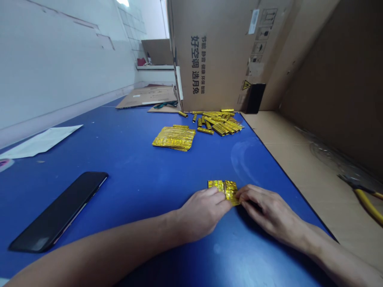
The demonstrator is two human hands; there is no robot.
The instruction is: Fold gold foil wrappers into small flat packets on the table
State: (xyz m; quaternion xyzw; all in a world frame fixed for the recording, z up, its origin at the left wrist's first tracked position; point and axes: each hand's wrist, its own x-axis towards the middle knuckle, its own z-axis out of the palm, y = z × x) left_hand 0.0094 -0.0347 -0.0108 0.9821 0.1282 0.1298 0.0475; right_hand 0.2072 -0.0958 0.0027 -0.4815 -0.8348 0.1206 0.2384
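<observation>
Both my hands rest on the blue table (128, 159), pinching one small sheet of gold foil paper (224, 188) between them. My left hand (203, 213) presses the sheet's near left edge with closed fingers. My right hand (266, 211) grips its right end, fingertips together on the fold. The sheet lies partly folded and crinkled. Farther back sits a flat stack of gold foil sheets (175, 138), and behind it a pile of folded gold foil rolls (218, 121).
A black phone (60, 209) lies at the near left. White paper (42, 140) sits at the far left. A big cardboard box (221, 52) stands behind the piles, flat cardboard (314, 167) lies to the right, with yellow-handled pliers (366, 197) on it.
</observation>
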